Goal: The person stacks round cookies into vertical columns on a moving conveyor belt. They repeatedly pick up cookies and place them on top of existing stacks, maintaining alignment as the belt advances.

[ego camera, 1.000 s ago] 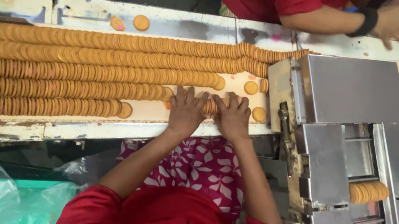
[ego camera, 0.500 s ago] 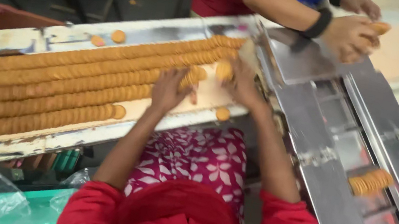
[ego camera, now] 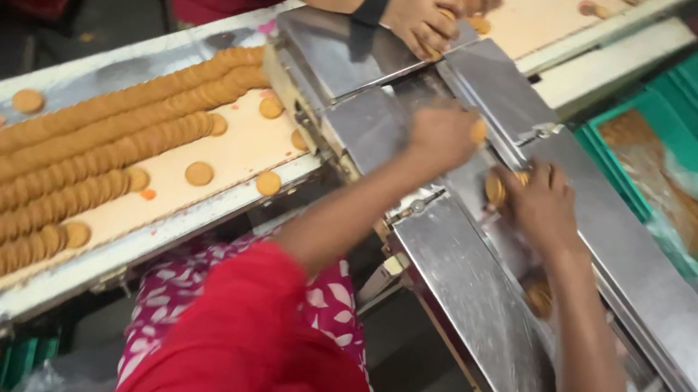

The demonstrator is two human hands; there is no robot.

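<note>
A steel chute ran beside a belt carrying rows of biscuits. Over the chute, the left hand was closed on a biscuit; the right hand gripped a short stack of biscuits at its fingertips.
</note>
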